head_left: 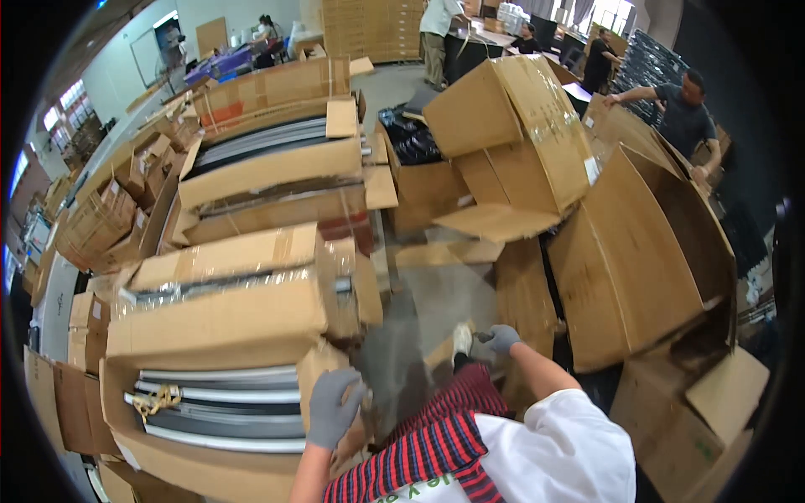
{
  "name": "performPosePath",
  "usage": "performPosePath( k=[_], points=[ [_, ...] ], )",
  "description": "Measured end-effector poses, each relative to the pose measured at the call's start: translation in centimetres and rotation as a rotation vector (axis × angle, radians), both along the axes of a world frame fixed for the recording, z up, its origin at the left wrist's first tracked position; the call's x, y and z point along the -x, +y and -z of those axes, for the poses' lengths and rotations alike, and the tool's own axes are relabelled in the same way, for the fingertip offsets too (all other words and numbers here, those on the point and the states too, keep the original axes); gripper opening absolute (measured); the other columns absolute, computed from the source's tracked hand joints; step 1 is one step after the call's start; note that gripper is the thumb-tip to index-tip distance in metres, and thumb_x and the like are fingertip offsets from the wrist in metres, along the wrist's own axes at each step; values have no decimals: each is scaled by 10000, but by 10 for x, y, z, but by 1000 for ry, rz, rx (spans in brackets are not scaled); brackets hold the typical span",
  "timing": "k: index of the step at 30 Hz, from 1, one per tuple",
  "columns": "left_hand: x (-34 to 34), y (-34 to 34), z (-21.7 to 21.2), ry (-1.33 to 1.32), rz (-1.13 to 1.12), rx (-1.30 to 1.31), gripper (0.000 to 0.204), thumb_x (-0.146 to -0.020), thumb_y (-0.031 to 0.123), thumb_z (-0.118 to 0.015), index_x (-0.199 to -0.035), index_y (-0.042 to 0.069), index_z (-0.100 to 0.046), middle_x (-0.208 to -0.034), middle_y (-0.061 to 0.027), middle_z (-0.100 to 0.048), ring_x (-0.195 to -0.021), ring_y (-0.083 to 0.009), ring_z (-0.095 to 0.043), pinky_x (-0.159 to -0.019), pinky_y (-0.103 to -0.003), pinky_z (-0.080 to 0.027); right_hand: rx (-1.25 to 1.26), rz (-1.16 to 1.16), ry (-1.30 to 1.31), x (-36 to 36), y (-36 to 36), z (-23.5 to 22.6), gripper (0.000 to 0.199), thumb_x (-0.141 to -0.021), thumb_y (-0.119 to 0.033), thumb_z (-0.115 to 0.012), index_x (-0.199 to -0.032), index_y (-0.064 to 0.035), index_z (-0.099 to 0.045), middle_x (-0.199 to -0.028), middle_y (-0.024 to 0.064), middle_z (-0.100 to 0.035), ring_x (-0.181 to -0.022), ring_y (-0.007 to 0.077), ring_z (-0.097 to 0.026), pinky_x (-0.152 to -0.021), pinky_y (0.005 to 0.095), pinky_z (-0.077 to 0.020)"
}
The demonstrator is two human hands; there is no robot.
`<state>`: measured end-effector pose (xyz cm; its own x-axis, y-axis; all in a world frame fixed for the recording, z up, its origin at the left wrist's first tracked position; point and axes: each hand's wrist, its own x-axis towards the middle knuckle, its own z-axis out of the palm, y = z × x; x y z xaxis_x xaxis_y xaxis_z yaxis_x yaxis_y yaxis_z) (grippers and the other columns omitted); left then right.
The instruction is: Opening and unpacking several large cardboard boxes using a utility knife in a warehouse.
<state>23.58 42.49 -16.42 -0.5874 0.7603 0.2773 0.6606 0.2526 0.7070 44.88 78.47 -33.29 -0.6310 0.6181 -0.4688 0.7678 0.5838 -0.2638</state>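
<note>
White and grey strips (239, 412) are packed in a cardboard carton (218, 471), its top left unclosed; the left hand (335, 407) is curled at its end; any grip there, or by the right hand (504, 339), cannot be told.

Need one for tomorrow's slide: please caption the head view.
Gloved left hand by an open carton of long bars, gloved right hand apart, other cartons around.
</note>
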Motion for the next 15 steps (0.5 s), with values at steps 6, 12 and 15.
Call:
performPosePath(
  k=[6, 12, 15],
  points=[
    [20, 198, 36, -451, -34, 131, 216, -819, 121, -604, -1009, 21, -627, -923, -69, -644, -845, -157, -592, -779, -274, -459, 215, 161, -164, 84, 189, 154, 793, -805, -495, -484, -1422, -146, -128, -1458, 133, -174, -1325, 302, -214, -1057, 324, -224],
    [28, 350, 79, -867, 43, 315, 261, -803, 34, -616, -1062, -1, -597, -1000, -97, -622, -880, -163, -580, -761, -254, -465, -370, 397, 521, 70, 304, 235, 578, -778, -437, -537, -1233, -90, -449, -1237, 214, -453, -1134, 331, -456, -921, 372, -379],
    [52, 390, 103, -986, 38, 347, 256, -856, 163, -575, -1045, -5, -613, -954, -57, -637, -887, -135, -579, -805, -263, -455, -157, 461, 570, 96, 360, 164, 507, -767, -419, -554, -1138, -78, -504, -1142, 215, -507, -1054, 338, -501, -866, 383, -408]
  ],
)
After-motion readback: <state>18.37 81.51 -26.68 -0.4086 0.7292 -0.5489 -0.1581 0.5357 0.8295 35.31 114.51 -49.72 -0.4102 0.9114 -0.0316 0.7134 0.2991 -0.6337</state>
